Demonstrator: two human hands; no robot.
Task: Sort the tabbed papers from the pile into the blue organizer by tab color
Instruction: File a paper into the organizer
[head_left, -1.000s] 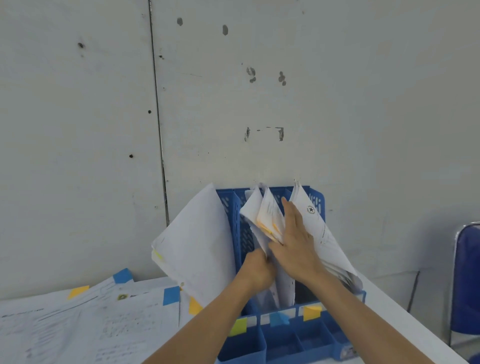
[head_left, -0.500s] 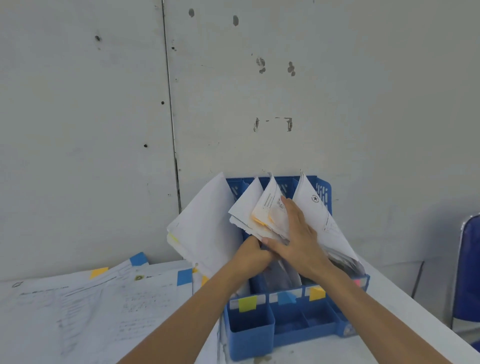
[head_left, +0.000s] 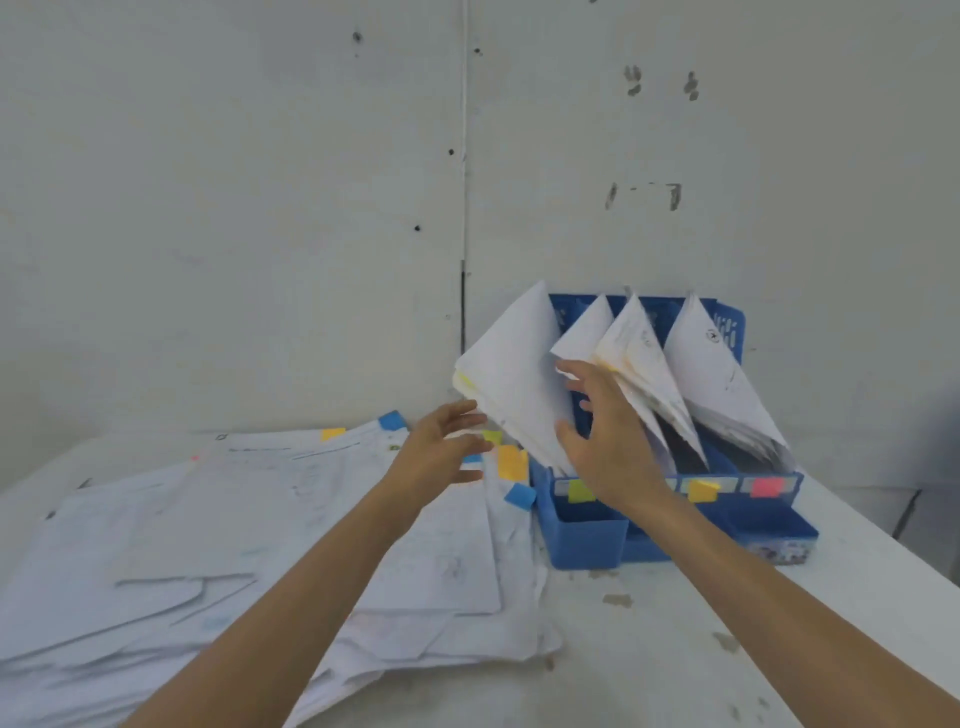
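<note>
**Blue organizer packed with papers, both hands loose**

So the blue organizer (head_left: 587, 540) is sitting on the counter (head_left: 675, 649), right behind the right hand (head_left: 608, 441) and against the wall (head_left: 260, 208). Four bunches of white sheets are standing in its slots, all fanning out with corners pointing up. The leftmost bunch (head_left: 509, 374) is leaning out toward the left hand (head_left: 441, 447). Along the organizer's front strip, a yellow-green label (head_left: 579, 491) is showing just left of the right wrist, with an orange label (head_left: 701, 490) and a pink label (head_left: 766, 487) off to its right.

Both hands are open, fingers spread and gripping nothing. The right one is hovering in front of the middle slots. The left one is reaching beside the lower edge of the leftmost bunch, over the pile (head_left: 260, 545), which is spreading out under and to the left of the left forearm. A blue tab (head_left: 392, 420) and a yellow tab (head_left: 332, 433) are poking out of the pile's far edge, beyond the left hand.

Hard to make out:
- The fingers are blurring, so I can't tell if either hand is actually touching paper.
- The right hand and wrist are covering part of the front strip.
- The print on the sheets is too smeared to read.
</note>
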